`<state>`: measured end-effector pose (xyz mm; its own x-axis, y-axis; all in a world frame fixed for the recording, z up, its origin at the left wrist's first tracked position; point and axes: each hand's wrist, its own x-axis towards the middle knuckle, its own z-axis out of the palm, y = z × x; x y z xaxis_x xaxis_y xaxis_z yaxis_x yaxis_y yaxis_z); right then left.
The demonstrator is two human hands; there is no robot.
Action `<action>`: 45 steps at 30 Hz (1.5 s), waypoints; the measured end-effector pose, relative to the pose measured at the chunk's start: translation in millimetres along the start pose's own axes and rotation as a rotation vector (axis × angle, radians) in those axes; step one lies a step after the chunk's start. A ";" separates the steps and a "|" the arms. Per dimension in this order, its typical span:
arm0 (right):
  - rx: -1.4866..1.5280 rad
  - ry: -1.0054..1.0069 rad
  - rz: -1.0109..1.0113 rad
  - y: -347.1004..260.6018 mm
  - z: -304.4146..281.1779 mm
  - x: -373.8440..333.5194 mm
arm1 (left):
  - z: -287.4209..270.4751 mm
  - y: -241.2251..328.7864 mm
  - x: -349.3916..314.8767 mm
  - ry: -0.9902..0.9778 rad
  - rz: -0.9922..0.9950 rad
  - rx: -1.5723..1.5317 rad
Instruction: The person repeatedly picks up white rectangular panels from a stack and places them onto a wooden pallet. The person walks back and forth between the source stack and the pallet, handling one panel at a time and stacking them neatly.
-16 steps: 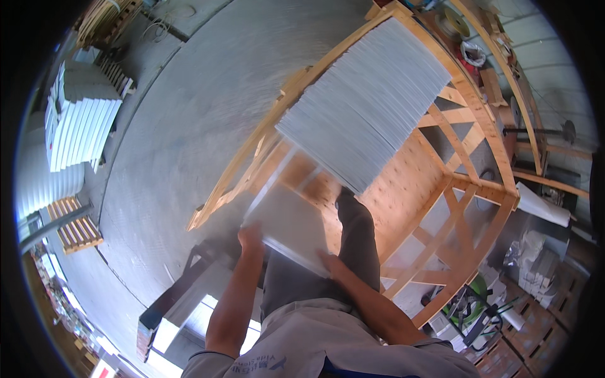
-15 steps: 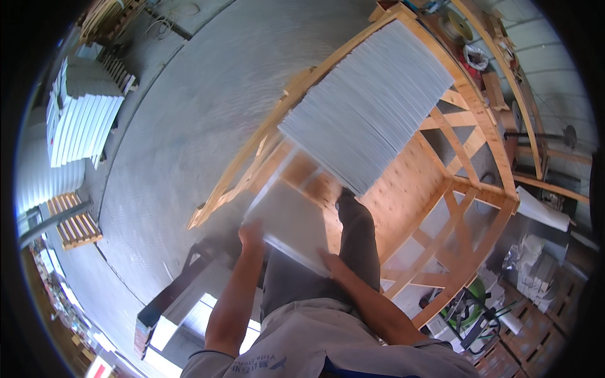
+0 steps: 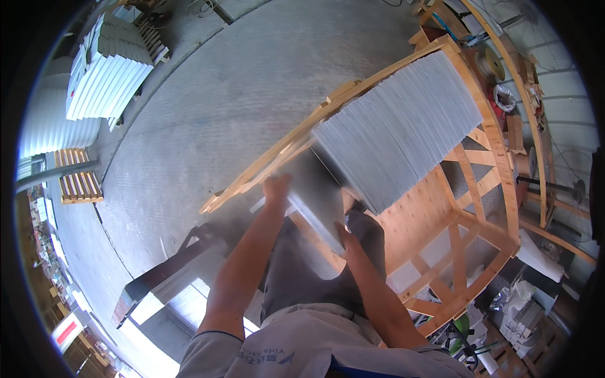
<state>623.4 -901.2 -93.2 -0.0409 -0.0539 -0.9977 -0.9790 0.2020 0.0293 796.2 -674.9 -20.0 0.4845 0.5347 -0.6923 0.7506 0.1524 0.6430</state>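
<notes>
A wide concrete floor (image 3: 220, 107) surrounds an open-topped wooden crate (image 3: 496, 138), its timber frame sweeping from about 9 o'clock round through 1 to nearly 5. A close-packed row of grey slabs (image 3: 397, 126), apparently stood on edge, fills the crate's stretch toward 2 o'clock, while its base boards (image 3: 419, 208) show at 3 o'clock. Judged by that, the work stands part-way: the row is in place, and one more slab (image 3: 320, 196) is in hand, not clearly set among the others. At 10 o'clock, a stack of white panels (image 3: 110, 69) stands apart on the floor. The held slab hangs tilted at the centre, over the crate's near part, gripped at its 9 o'clock side by the left hand (image 3: 277, 187) and at 5 o'clock by the right hand (image 3: 345, 236). The fingers of both appear closed on its edges, though those underneath are hidden. Blur softens the slab's upper end; whether it touches the row cannot be told. The dark rim of the view cuts off the surroundings.
</notes>
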 end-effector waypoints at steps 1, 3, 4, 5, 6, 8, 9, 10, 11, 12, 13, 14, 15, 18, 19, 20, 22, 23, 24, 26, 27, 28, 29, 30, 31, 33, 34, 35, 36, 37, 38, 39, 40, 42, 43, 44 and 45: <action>0.044 -0.055 -0.004 -5.1 -3.0 6.0 | 4.1 -0.5 6.3 -0.018 0.029 0.017; -0.065 -0.064 -0.052 -16.7 -3.6 18.9 | 15.5 -3.4 21.7 -0.015 0.041 0.036; -0.134 -0.006 -0.044 -20.4 -2.9 22.5 | 21.6 -6.1 30.1 -0.008 0.059 0.054; -0.110 -0.090 -0.053 -24.4 -2.3 23.8 | 25.8 -10.0 37.5 0.022 0.079 0.068; -0.097 -0.098 -0.029 -28.2 -1.2 23.0 | 26.8 -14.0 44.6 0.050 0.095 0.087; -0.026 -0.076 -0.001 -36.4 2.4 16.3 | 23.8 -17.7 57.3 -0.129 0.241 0.216; 0.029 -0.039 0.027 -29.8 3.0 6.7 | 23.5 -21.4 58.4 -0.133 0.165 0.291; 0.093 -0.038 0.055 -34.8 4.6 1.4 | 20.1 -23.5 56.8 -0.161 0.203 0.234; 0.041 -0.017 -0.010 -39.8 6.9 -2.8 | 21.7 -21.7 56.3 -0.094 0.128 0.169; 0.001 -0.025 -0.022 -38.8 9.9 -8.1 | 19.0 -21.1 50.6 -0.027 0.042 0.115; -0.046 -0.018 -0.043 -40.3 11.9 -11.3 | 18.9 -15.6 46.4 -0.084 0.029 0.045; 0.017 -0.050 -0.035 -39.9 13.1 -13.5 | 19.3 -10.5 39.3 -0.094 0.005 0.047; 0.071 -0.065 -0.030 -40.0 13.7 -14.3 | 19.2 -4.3 31.2 -0.103 -0.023 0.050; 0.365 -0.229 -0.030 -32.9 6.7 -15.0 | 18.7 17.5 10.1 -0.156 -0.084 0.091; 0.487 -0.302 -0.034 -27.4 0.7 -16.8 | 18.9 22.8 3.5 -0.180 -0.101 0.112; 0.610 -0.377 -0.040 -21.8 -6.7 -19.4 | 19.5 26.4 -3.3 -0.234 -0.116 0.011; 0.860 -0.499 -0.052 -11.1 -21.1 -26.8 | 21.8 30.5 -15.3 -0.325 -0.179 -0.177; 0.784 -0.515 -0.066 -3.1 -28.8 -32.8 | 24.1 31.1 -20.4 -0.372 -0.155 -0.249; 0.712 -0.497 -0.076 4.5 -37.0 -39.4 | 29.1 30.9 -25.4 -0.403 -0.163 -0.310; 0.617 -0.393 -0.082 16.9 -45.7 -50.6 | 46.2 30.9 -33.1 -0.442 -0.153 -0.423; 0.594 -0.309 -0.073 24.1 -47.2 -56.1 | 58.8 31.7 -35.2 -0.447 -0.134 -0.474; 0.574 -0.242 -0.063 31.7 -47.7 -61.8 | 71.3 31.9 -37.9 -0.433 -0.147 -0.512; 0.634 -0.267 -0.060 37.7 -50.3 -67.1 | 83.6 31.8 -40.4 -0.459 -0.107 -0.464; 0.671 -0.287 -0.102 44.0 -50.7 -72.2 | 95.0 30.0 -44.0 -0.433 -0.017 -0.416; 0.700 -0.248 -0.120 51.0 -51.5 -78.6 | 108.1 27.1 -48.7 -0.383 0.033 -0.352; 0.753 -0.181 -0.148 64.9 -51.6 -91.0 | 126.6 18.2 -57.1 -0.277 0.106 -0.327; 0.777 -0.157 -0.166 70.6 -51.7 -96.8 | 130.3 14.7 -57.9 -0.244 0.143 -0.304; 0.798 -0.124 -0.182 76.2 -50.3 -102.7 | 131.5 12.6 -56.6 -0.228 0.205 -0.278; 0.831 -0.125 -0.207 83.3 -49.9 -108.8 | 132.4 10.2 -55.7 -0.194 0.242 -0.240; 0.859 -0.115 -0.228 93.1 -50.5 -115.7 | 133.2 8.4 -54.4 -0.173 0.312 -0.194; 0.888 -0.110 -0.251 102.9 -50.5 -121.6 | 133.0 7.7 -52.4 -0.138 0.358 -0.135; 0.906 -0.088 -0.285 113.8 -50.1 -126.2 | 133.3 7.2 -51.6 -0.107 0.375 -0.067; 0.921 -0.067 -0.316 127.6 -51.5 -130.6 | 133.6 7.3 -51.0 -0.094 0.410 -0.033; 0.924 -0.018 -0.389 160.9 -54.0 -138.7 | 133.2 6.9 -52.8 -0.065 0.411 0.064; 0.912 0.003 -0.437 177.4 -54.2 -140.7 | 134.0 8.4 -53.5 0.032 0.390 0.208; 0.893 0.025 -0.488 193.2 -54.8 -141.8 | 133.2 8.7 -54.7 0.017 0.409 0.223; 0.915 0.037 -0.505 205.8 -56.1 -140.8 | 133.5 9.3 -55.0 0.011 0.411 0.237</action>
<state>416.5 -907.0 56.8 0.3093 -0.3651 -0.8781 -0.3595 0.8100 -0.4634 836.6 -813.8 -19.7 0.7592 0.5201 -0.3914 0.5797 -0.2668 0.7699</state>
